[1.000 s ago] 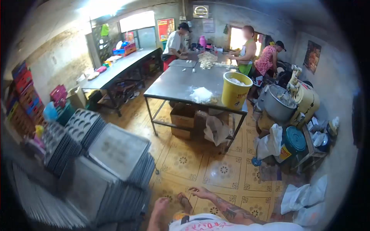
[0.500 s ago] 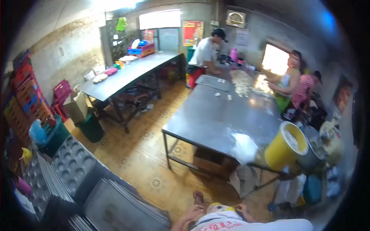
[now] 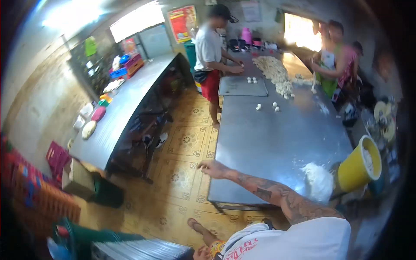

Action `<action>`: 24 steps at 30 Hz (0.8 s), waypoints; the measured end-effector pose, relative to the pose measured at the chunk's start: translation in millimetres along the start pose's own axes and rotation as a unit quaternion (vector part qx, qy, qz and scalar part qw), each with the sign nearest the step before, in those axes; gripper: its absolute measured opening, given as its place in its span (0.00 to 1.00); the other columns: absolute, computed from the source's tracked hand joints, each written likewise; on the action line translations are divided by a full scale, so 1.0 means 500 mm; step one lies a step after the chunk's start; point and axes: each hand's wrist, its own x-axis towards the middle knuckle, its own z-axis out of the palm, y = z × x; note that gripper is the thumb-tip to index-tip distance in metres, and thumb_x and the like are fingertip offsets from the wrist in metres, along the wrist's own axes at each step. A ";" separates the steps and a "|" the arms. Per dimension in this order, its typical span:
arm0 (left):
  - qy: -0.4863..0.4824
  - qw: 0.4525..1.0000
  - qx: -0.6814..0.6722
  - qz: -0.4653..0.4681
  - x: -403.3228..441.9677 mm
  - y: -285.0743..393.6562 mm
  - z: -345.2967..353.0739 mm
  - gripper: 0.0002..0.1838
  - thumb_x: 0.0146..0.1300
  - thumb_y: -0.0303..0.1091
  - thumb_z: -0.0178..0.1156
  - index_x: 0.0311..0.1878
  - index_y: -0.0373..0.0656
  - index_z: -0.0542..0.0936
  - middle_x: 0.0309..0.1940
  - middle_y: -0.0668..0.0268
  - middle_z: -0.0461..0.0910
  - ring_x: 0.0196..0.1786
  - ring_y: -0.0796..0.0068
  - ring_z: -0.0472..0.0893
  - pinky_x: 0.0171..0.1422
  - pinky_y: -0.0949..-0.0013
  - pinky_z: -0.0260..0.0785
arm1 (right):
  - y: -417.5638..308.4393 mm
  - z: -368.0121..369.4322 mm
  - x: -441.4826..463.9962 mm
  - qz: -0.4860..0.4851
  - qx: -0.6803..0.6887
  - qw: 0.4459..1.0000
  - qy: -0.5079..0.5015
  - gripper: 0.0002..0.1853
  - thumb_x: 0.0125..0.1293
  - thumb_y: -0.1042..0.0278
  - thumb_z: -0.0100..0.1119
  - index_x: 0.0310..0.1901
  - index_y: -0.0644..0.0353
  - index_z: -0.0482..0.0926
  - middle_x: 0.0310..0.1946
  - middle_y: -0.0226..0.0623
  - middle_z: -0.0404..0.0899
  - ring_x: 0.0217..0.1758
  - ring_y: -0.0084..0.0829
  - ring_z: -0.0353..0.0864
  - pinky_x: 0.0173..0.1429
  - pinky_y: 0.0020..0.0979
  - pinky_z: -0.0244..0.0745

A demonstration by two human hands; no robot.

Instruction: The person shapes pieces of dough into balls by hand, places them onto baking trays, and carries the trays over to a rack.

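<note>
My right arm stretches forward past the near left corner of the metal table (image 3: pixel 260 143). My right hand (image 3: pixel 211 168) hangs over the tiled floor with loosely bent fingers apart and nothing visible in them. Low in the view, my left hand (image 3: pixel 202 253) is beside my patterned shorts (image 3: pixel 216 248), its fingers too small and partly hidden to read. White flour (image 3: pixel 318 180) lies on the table near my right forearm. Farther off are small dough balls (image 3: pixel 276 107), a tray (image 3: pixel 242 88) with more balls, and a large heap of dough pieces (image 3: pixel 274 71).
A person in a white shirt (image 3: pixel 210 47) works at the table's far left, another in a green apron (image 3: pixel 329 65) at the far right. A yellow bucket (image 3: pixel 357 167) stands at right. A second long table (image 3: pixel 125 102), crates (image 3: pixel 47 197) and stacked trays (image 3: pixel 143 249) are left.
My right hand has left my waist and reached forward beside the table. My view has turned and moved closer to the table. My left hand stays low.
</note>
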 end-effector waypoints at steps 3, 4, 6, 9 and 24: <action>0.033 0.959 0.277 0.045 0.055 0.273 -0.088 0.20 0.78 0.42 0.60 0.66 0.44 0.82 0.48 0.58 0.87 0.45 0.69 0.86 0.43 0.66 0.80 | 0.054 0.133 0.091 0.012 -0.020 1.000 -0.003 0.17 0.74 0.63 0.58 0.59 0.55 0.86 0.39 0.50 0.89 0.41 0.41 0.90 0.48 0.42 0.83; 0.004 0.969 0.242 0.043 0.157 0.283 -0.186 0.20 0.78 0.43 0.61 0.66 0.45 0.82 0.48 0.59 0.87 0.43 0.70 0.86 0.42 0.67 0.79 | 0.076 0.179 0.096 0.035 -0.021 0.999 0.003 0.16 0.75 0.62 0.58 0.59 0.54 0.87 0.39 0.50 0.89 0.42 0.43 0.90 0.48 0.43 0.83; -0.003 0.992 0.120 -0.024 0.239 0.458 -0.242 0.20 0.77 0.43 0.65 0.66 0.46 0.82 0.49 0.59 0.87 0.43 0.72 0.86 0.42 0.70 0.79 | 0.075 0.212 0.118 0.113 -0.007 0.993 -0.021 0.16 0.76 0.62 0.57 0.59 0.54 0.87 0.41 0.50 0.89 0.46 0.45 0.91 0.50 0.44 0.83; -0.057 0.971 0.209 0.098 0.386 0.712 -0.318 0.20 0.76 0.39 0.67 0.66 0.46 0.82 0.44 0.63 0.87 0.41 0.74 0.85 0.40 0.70 0.78 | 0.114 0.273 0.088 0.116 0.062 0.991 0.029 0.15 0.77 0.66 0.57 0.59 0.58 0.86 0.45 0.48 0.91 0.50 0.42 0.92 0.54 0.40 0.85; -0.430 0.748 0.499 0.082 1.088 1.250 0.610 0.10 0.79 0.31 0.61 0.58 0.40 0.83 0.47 0.65 0.88 0.43 0.75 0.87 0.45 0.70 0.79 | 0.617 -0.591 -0.015 0.335 -0.123 0.590 0.724 0.16 0.69 0.71 0.67 0.58 0.55 0.84 0.48 0.46 0.88 0.49 0.43 0.90 0.55 0.42 0.85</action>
